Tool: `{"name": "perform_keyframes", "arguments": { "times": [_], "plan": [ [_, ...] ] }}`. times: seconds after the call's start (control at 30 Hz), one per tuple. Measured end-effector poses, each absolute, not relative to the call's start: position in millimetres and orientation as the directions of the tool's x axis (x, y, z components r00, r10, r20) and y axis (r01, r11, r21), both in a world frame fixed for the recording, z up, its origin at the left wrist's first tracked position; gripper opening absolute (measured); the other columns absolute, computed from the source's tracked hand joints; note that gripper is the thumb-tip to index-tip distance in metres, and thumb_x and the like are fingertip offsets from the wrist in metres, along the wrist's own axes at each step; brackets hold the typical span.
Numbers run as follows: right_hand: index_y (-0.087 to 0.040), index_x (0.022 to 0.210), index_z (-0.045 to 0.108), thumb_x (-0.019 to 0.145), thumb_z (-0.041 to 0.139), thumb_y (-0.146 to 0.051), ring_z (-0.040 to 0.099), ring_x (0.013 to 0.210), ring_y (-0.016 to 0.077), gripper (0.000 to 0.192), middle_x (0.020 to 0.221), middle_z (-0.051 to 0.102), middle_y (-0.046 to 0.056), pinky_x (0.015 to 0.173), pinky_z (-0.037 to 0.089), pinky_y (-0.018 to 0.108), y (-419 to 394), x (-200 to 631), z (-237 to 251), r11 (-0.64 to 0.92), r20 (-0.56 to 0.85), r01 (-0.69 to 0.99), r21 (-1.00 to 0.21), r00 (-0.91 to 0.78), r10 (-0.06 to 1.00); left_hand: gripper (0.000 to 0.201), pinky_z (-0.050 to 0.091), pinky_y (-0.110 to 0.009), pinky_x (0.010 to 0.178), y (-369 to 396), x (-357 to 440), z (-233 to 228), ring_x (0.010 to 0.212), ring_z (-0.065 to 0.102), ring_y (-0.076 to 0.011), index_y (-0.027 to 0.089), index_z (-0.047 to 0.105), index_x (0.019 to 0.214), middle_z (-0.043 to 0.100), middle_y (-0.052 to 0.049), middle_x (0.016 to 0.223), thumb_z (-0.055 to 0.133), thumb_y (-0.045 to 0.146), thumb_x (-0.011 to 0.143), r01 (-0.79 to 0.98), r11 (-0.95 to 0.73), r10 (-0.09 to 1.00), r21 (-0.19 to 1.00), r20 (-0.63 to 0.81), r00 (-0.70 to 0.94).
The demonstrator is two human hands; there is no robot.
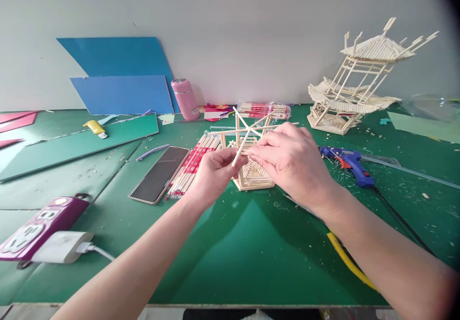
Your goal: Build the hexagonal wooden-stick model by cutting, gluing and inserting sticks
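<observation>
A small pavilion frame of thin wooden sticks stands on the table in front of me, with a woven-looking hexagonal base. Across its top, several sticks cross in a star. My left hand pinches the near end of one star stick between thumb and fingers. Close beside it, my right hand has its fingers pressed together at the front of the frame, on what looks like a short stick, mostly hidden by the fingertips. The far side of the frame is partly covered by my right hand.
A finished-looking stick pagoda stands at the back right. Nearer lie a blue glue gun and yellow-handled tool. To the left are bundled sticks, a phone and a power strip. A pink bottle stands behind.
</observation>
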State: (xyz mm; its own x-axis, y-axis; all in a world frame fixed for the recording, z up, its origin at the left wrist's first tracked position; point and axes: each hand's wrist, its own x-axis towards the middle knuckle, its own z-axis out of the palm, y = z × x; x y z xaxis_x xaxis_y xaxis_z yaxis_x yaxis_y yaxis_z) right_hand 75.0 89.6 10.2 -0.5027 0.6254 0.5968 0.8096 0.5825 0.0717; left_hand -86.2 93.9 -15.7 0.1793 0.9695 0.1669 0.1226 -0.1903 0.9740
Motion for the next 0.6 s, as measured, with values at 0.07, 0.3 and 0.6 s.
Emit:
{"name": "perform_keyframes", "arguments": {
  "times": [0.07,0.3,0.6],
  "plan": [
    [-0.025,0.088,0.068,0.083,0.055,-0.022,0.046,0.082,0.0189,0.015,0.077,0.064,-0.001,0.070,0.031,0.033,90.3,74.7,9.9,0.585,0.596,0.808,0.077,-0.507,0.622,0.012,0.037,-0.020,0.050,93.7,-86.1,-15.1,0.052,0.043,-0.0076,0.015,0.068,0.072,0.054,0.003,0.056,0.062,0.025,0.073,0.117,-0.191,0.968,0.975,0.167,0.186],
    [-0.025,0.082,0.068,0.082,0.055,-0.020,0.046,0.080,0.0188,0.014,0.074,0.063,-0.002,0.068,0.031,0.032,92.1,74.4,7.7,0.579,0.607,0.808,0.111,-0.516,0.604,0.015,0.037,-0.021,0.050,94.2,-86.5,-12.9,0.053,0.044,-0.0086,0.015,0.069,0.073,0.056,0.002,0.058,0.064,0.029,0.071,0.130,-0.170,0.972,0.977,0.144,0.187],
    [-0.027,0.088,0.068,0.082,0.055,-0.020,0.047,0.081,0.0192,0.016,0.077,0.064,-0.003,0.071,0.031,0.033,91.8,74.8,6.2,0.579,0.616,0.806,0.119,-0.518,0.594,0.017,0.030,-0.020,0.046,90.3,-83.0,-9.8,0.051,0.039,-0.0081,0.015,0.064,0.068,0.049,0.005,0.054,0.058,0.029,0.076,0.358,-0.269,0.962,0.894,0.227,0.154]
  ]
}}
